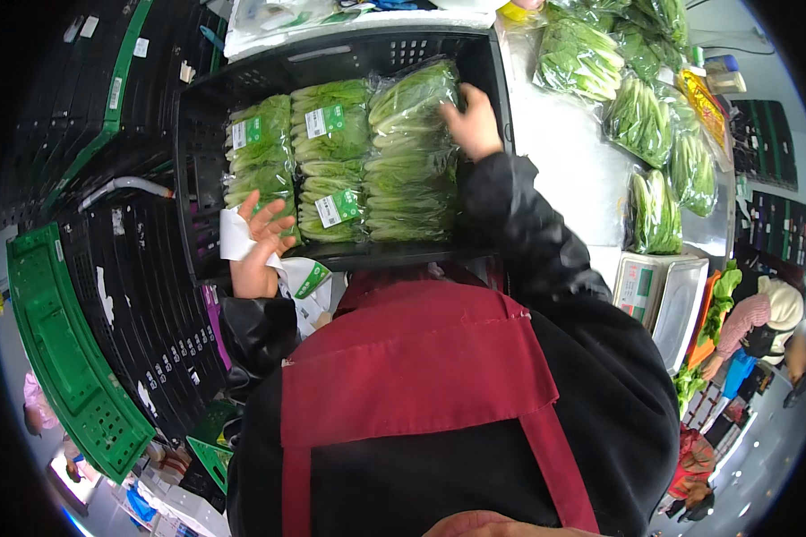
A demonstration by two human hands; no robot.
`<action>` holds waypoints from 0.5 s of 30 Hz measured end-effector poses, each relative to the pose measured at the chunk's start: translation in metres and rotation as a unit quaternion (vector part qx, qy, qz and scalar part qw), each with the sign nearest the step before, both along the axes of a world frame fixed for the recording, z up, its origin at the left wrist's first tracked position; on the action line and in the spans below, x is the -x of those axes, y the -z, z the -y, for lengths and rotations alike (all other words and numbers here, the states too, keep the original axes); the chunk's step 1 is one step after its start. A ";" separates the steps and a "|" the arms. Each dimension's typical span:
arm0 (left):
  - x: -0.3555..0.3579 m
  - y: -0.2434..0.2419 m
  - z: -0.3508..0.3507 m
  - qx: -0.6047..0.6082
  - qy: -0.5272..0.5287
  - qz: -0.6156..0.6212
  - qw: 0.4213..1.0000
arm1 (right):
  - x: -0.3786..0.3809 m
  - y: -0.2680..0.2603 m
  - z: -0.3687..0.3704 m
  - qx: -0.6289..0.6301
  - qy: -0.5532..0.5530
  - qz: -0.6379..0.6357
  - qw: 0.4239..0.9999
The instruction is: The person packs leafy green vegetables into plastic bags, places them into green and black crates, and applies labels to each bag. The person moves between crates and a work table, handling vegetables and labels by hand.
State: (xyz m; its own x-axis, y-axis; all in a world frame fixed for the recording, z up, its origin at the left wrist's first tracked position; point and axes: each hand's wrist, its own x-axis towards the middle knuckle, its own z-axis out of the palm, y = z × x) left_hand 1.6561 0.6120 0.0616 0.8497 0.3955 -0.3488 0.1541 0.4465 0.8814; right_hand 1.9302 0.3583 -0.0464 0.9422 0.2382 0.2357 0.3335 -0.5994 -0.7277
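Bagged leafy greens [332, 127] lie in two rows inside a black plastic crate [336, 255] in front of me. Three of the bags show green-and-white labels; the bags on the right show none. My right hand [473, 124] is at the right end of the far row, its fingertips beside the upper right bag [413, 101], slightly blurred. Over the near left corner of the crate is my left hand [262, 248], palm up with the fingers spread. A strip of white backing paper with green labels [312, 278] passes around or behind it; whether the hand grips the strip is unclear.
More bagged greens [638, 121] lie on the white worktop [564, 161] at right, beside a weighing scale [645, 288]. Stacked black crates [154, 322] and a green crate [74, 349] stand at left. Other people, one in a pink sleeve [745, 322], are at the far right and far left.
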 end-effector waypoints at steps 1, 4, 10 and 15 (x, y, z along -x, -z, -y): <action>0.006 0.003 0.003 0.006 0.007 -0.001 1.000 | -0.026 0.007 -0.008 0.062 0.054 -0.046 0.996; 0.015 0.014 0.020 0.062 0.013 -0.032 0.997 | -0.072 0.026 -0.027 0.169 0.080 -0.255 0.949; 0.014 0.029 0.046 0.138 0.036 -0.081 0.987 | -0.050 -0.024 -0.046 -0.143 -0.147 -0.303 0.931; -0.003 0.040 0.039 0.142 0.014 -0.098 0.985 | -0.026 -0.090 -0.026 0.058 -0.364 0.193 0.909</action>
State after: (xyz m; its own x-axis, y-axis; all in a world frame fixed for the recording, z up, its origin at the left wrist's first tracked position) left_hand 1.6587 0.5731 0.0216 0.7641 0.2349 -0.6008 0.3251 0.6642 0.6732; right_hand 1.9561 0.3847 0.0434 0.3777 0.8092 0.4500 0.8899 -0.1829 -0.4180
